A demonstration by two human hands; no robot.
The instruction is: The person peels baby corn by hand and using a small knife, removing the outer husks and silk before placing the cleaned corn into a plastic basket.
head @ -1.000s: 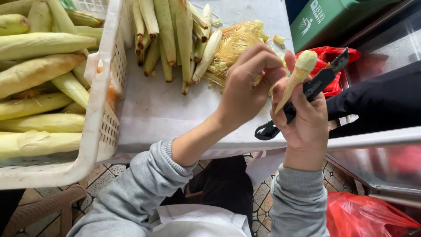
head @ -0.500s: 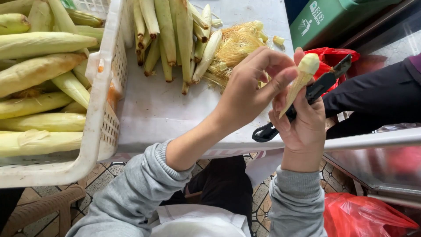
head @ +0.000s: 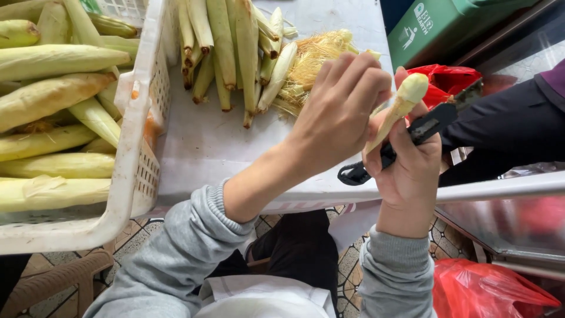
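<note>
The small peeled corn [head: 399, 106] is gripped together with a black knife [head: 412, 138] in the closed right hand [head: 406, 171], above the table's [head: 212, 153] near edge. Since a moment ago, the left hand [head: 338, 115] has closed more tightly over the cob's lower part, fingers curled.

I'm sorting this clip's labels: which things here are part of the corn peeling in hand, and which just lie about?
In use:
- left hand on the baby corn ear
- right hand, gripping that ear and a black knife
- husked ears and silk pile on the table
- white basket of corn

Lying about:
- green bin
- red bags
- brown stool
</note>
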